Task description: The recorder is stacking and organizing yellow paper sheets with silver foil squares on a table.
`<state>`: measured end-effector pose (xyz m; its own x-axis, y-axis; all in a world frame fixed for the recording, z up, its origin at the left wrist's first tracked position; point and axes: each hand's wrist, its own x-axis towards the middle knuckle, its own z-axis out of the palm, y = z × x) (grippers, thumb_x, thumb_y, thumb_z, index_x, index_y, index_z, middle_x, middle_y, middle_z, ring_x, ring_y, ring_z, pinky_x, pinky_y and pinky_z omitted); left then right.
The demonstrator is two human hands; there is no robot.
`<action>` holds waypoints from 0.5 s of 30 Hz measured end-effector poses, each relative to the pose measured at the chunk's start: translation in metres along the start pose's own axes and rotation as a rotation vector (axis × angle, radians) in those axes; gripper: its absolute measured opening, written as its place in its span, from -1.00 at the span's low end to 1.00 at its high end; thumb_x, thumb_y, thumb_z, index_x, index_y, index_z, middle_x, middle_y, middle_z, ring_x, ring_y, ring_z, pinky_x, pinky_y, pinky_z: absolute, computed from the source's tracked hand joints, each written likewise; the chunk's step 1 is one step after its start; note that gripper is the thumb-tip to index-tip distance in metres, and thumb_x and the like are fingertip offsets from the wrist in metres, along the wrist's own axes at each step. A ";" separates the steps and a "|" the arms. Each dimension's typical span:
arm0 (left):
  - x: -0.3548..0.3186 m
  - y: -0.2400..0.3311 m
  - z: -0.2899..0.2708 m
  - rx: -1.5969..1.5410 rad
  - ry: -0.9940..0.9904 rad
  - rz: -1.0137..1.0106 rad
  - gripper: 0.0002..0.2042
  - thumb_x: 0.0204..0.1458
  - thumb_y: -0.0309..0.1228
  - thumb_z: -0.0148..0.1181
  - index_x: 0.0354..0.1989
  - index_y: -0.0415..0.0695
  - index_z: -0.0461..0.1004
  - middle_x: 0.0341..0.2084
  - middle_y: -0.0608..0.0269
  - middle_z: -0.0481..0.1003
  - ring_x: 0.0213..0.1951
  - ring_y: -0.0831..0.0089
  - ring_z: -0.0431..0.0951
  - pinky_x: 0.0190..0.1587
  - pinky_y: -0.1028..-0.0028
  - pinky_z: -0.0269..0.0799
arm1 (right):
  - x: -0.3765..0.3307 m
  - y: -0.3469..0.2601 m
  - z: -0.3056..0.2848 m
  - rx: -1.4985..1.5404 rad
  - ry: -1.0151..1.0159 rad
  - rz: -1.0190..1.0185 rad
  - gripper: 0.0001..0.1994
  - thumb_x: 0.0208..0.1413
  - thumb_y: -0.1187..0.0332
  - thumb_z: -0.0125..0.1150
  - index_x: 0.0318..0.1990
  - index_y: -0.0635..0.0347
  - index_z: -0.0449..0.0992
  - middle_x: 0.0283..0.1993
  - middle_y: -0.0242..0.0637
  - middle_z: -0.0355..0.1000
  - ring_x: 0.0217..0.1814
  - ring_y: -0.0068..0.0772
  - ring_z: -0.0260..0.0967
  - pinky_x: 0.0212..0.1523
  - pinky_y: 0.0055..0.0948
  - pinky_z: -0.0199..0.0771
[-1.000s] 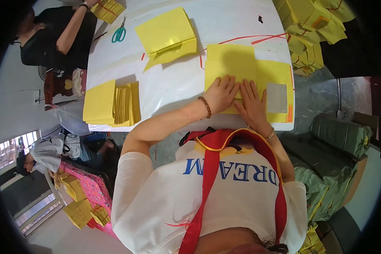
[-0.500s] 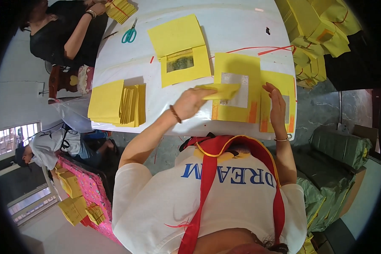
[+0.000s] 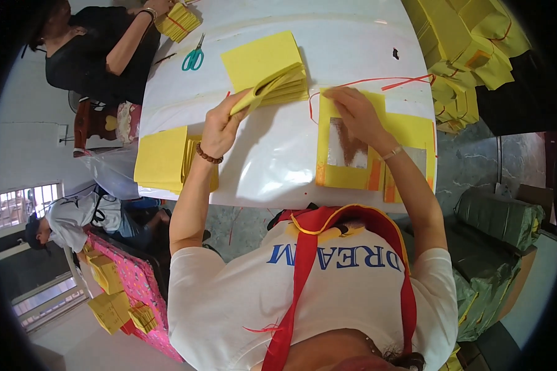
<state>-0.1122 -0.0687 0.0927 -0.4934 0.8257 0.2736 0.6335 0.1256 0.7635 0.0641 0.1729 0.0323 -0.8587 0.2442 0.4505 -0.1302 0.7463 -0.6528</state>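
Left hand (image 3: 220, 128) grips paper (image 3: 246, 102) (lettered shirt (image 3: 346, 294)).

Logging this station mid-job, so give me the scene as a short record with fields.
Left grip: closed on folded yellow paper
Right grip: over patched yellow sheet, contact unclear
Beyond left grip: yellow stack
Table's left side: yellow pile
Tool: teal scissors, lying on table
Scraps: red strips

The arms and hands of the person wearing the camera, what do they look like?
The left hand and right hand have no gloves. The arms come out of short white sleeves. There's a brown beaded bracelet on one wrist, the left, and a thin pale band on the right.
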 end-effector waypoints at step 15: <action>0.074 -0.017 0.008 0.521 0.322 0.413 -0.46 -0.27 -0.70 0.02 0.01 -0.09 0.38 -0.11 0.15 0.46 -0.04 0.20 0.43 -0.05 0.30 0.30 | 0.073 0.050 0.072 -0.253 0.078 -0.093 -0.83 0.01 0.34 0.17 -0.23 0.05 0.56 -0.45 -0.31 0.27 -0.39 -0.33 0.30 -0.41 -0.31 0.31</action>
<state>-0.1551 -0.0057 0.0954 -0.2528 0.6701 0.6979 0.9670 0.1503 0.2059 -0.0404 0.1834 -0.0113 -0.8070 0.2072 0.5529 -0.0702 0.8961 -0.4382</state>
